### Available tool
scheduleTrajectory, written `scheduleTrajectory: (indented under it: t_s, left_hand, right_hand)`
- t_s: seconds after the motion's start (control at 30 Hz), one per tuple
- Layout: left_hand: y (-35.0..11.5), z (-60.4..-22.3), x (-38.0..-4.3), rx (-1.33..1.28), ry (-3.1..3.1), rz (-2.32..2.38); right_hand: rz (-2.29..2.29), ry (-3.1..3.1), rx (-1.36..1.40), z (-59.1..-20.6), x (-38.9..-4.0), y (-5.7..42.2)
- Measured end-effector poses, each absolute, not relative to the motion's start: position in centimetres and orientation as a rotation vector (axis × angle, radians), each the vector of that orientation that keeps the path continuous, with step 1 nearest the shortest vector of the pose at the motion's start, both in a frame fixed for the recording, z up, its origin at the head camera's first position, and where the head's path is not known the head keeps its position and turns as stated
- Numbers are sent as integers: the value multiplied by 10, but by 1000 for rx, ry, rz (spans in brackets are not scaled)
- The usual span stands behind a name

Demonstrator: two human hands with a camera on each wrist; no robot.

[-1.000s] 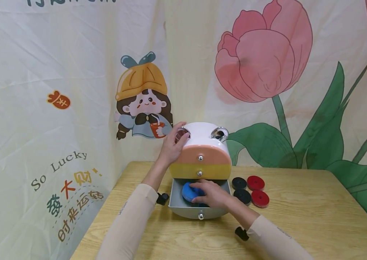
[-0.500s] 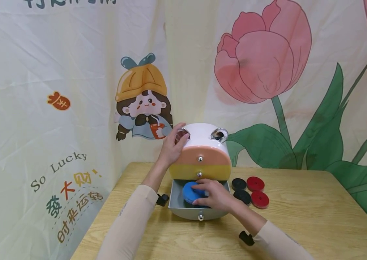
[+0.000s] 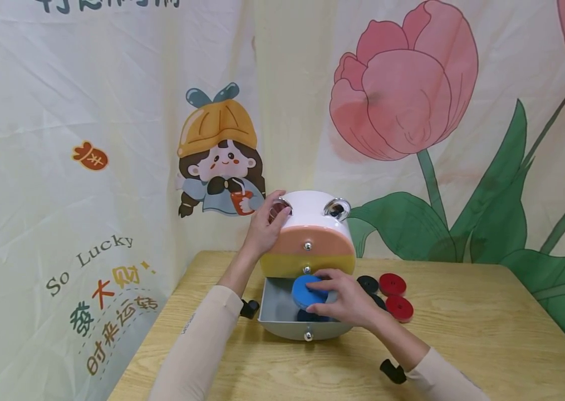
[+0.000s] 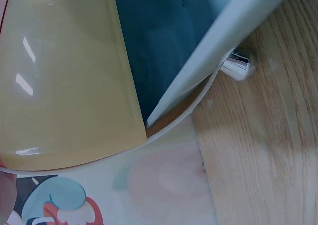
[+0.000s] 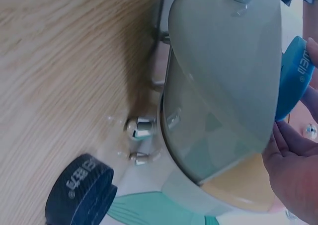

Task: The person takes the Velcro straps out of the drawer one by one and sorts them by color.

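A small frog-shaped drawer cabinet [image 3: 307,207] with a white top and round silver eyes stands on the table. Its grey bottom drawer [image 3: 273,312] is pulled out. Over that drawer my right hand [image 3: 349,301] pinches a blue disc [image 3: 307,292] between thumb and fingers; in the right wrist view, the blue disc [image 5: 293,81] has white lettering on its edge, like a tape roll. A dark disc [image 3: 311,316] lies in the drawer below, partly covered. My left hand [image 3: 264,227] holds the cabinet's upper left side, thumb by the eye.
Two red discs [image 3: 393,284] and two black discs [image 3: 367,284] lie right of the cabinet, one black disc partly behind my right hand. Orange and yellow drawers [image 3: 287,264] above are closed. A printed curtain [image 3: 292,111] hangs behind the wooden table [image 3: 462,334].
My right hand has lifted the blue disc up and to the right, uncovering more of the dark disc in the drawer. My left hand stays on the cabinet.
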State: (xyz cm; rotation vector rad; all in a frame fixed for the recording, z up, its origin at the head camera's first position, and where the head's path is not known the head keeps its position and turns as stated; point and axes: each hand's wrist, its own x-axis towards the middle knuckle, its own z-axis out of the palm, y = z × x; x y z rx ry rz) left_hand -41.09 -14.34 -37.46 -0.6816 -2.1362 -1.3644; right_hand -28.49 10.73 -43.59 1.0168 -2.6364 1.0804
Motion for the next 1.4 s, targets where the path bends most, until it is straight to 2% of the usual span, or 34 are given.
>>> scheduleTrajectory:
  t_s: [0.67,1.4]
  left_hand:
    - [-144,-375,-411,-691,-2137,-1355]
    - [-144,-375,-410,-687,-2147,-1336]
  right_hand:
    - [1160,-2519,840,-431,-285,151]
    - [1123,-2481,643,-445,-295,213]
